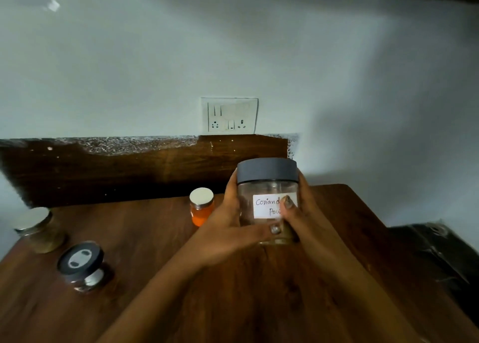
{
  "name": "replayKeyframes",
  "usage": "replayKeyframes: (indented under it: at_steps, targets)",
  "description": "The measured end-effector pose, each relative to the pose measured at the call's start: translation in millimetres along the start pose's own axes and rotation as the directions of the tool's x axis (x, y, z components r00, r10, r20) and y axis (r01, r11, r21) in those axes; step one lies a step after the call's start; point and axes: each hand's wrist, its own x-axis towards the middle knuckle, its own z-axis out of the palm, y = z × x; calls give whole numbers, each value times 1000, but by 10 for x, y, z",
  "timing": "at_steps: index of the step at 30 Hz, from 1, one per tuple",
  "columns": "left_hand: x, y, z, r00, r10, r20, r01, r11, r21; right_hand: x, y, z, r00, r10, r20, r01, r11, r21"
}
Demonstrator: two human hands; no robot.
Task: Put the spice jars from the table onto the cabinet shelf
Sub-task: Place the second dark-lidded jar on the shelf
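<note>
**Head view: one jar in hand, three waiting, shelf out of sight**

Head view, only one. Holding coriander jar (269, 188) with both: left grip (233, 228) curled round the glass from the left, thumb across the lower front; right grip (307, 213) curled round the right side, thumb on the white label (264, 209). Grey lid on, jar upright. Located right of centre on the surface (134, 228), base at or just off the wood, cannot tell which.

Left to move besides: orange jar (201, 210) just beside the left grip, toward the wall; silver-lid jar (36, 228) and dark-lid jar (80, 265) well apart near the left edge. All three upright, untouched.

No cabinet shelf in view, so cannot tell whether anything shelved. Judged early: one pick under way, carry and placement not yet done, three more after that.

Behind: socket plate (229, 115) above wooden backboard (129, 171).
</note>
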Motion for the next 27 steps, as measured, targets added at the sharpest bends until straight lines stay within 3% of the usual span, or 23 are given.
replayKeyframes:
  at_steps: [2,7,11,14,22,27]
  targets:
    - [-107,10,-103,999,10,49,-12,999,48,-20,30,63,997,66,37,-67,997,41]
    - [-337,61,-173,996,79,-31,-75,990,115,-105,87,101,978,23,209,-33,998,45]
    - [-471,87,-213,993,97,-73,-88,989,119,-138,-68,-12,914,83,398,-9,983,-185]
    - [-535,96,-230,992,94,-80,-81,984,157,-154,-130,-42,907,95,410,23,962,-274]
    - [-616,185,-197,993,97,-70,-71,948,310,-210,-118,-63,909,23,416,77,972,-223]
    - [-482,335,-165,989,134,-57,-77,816,573,-186,-83,-159,946,-2,325,96,956,-276]
